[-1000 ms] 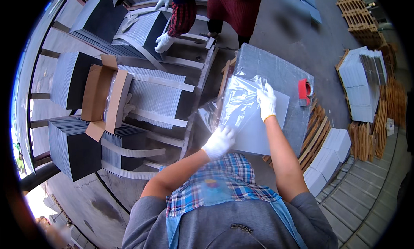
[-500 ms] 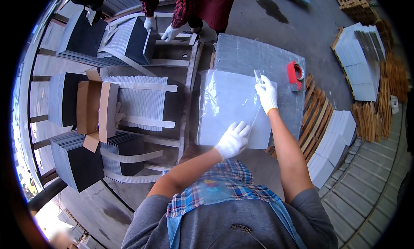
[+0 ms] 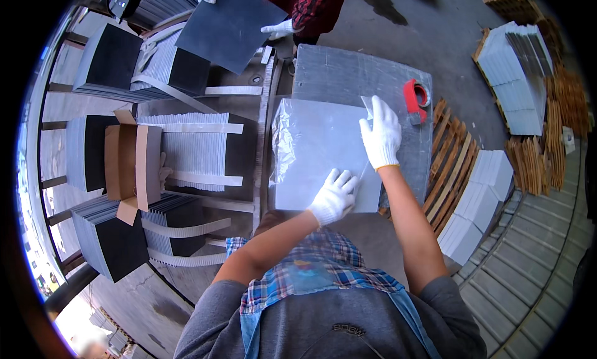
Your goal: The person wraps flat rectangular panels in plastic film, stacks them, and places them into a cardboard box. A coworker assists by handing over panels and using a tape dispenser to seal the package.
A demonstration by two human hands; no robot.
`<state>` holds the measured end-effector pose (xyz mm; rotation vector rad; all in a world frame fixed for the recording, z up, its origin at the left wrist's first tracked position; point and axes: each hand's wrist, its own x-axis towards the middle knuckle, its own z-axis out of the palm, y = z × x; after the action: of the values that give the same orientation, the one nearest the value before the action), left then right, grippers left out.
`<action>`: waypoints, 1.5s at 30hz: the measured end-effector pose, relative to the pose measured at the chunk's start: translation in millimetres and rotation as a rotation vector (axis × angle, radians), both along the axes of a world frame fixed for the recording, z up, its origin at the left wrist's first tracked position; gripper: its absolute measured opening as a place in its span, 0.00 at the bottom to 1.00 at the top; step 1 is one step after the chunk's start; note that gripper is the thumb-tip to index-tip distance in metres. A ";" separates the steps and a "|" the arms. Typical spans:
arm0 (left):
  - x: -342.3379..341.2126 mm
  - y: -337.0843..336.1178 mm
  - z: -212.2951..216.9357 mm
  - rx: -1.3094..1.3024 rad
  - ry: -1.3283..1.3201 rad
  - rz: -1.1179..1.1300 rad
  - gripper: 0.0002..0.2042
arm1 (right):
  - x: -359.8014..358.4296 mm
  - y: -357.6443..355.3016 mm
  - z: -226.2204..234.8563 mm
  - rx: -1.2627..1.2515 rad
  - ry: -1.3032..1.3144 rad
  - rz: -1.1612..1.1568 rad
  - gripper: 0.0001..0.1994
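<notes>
Head view: left grip [image 3: 334,198] spread over one pale sheet [image 3: 317,151]; right grip [image 3: 382,138], closure and hold unclear; one red dispenser [image 3: 411,99].

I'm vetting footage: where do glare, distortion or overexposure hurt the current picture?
Head view: glare streaks the clear film on its left; head view: fisheye curves the grey slatted surface; head view: lower-left background is blown out; head view: left hand and right hand look fairly crisp.

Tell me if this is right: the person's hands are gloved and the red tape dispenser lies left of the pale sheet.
Wrong side: the head view shows the red tape dispenser lying right of the pale sheet. Left hand and right hand are gloved.
</notes>
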<state>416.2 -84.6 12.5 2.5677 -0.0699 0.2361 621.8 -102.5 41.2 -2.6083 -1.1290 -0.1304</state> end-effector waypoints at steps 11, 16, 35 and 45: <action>-8.5 6.6 2.8 -0.117 0.068 -0.109 0.17 | -58.0 -15.1 -9.3 -0.285 0.379 0.356 0.34; -22.3 18.7 -30.2 -0.262 -0.176 0.194 0.12 | -39.3 -47.9 -12.2 -0.429 0.170 0.378 0.45; -42.7 49.6 -17.3 0.051 0.148 0.430 0.36 | -71.9 -61.7 15.9 -0.479 0.395 -0.242 0.49; -46.4 50.2 -3.0 -0.007 0.203 0.436 0.35 | -71.7 -100.6 -58.2 0.109 0.678 -0.208 0.35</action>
<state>369.8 -34.4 9.5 2.5577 0.5677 0.1341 550.2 -203.1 -17.0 -2.3640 -0.5905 0.5863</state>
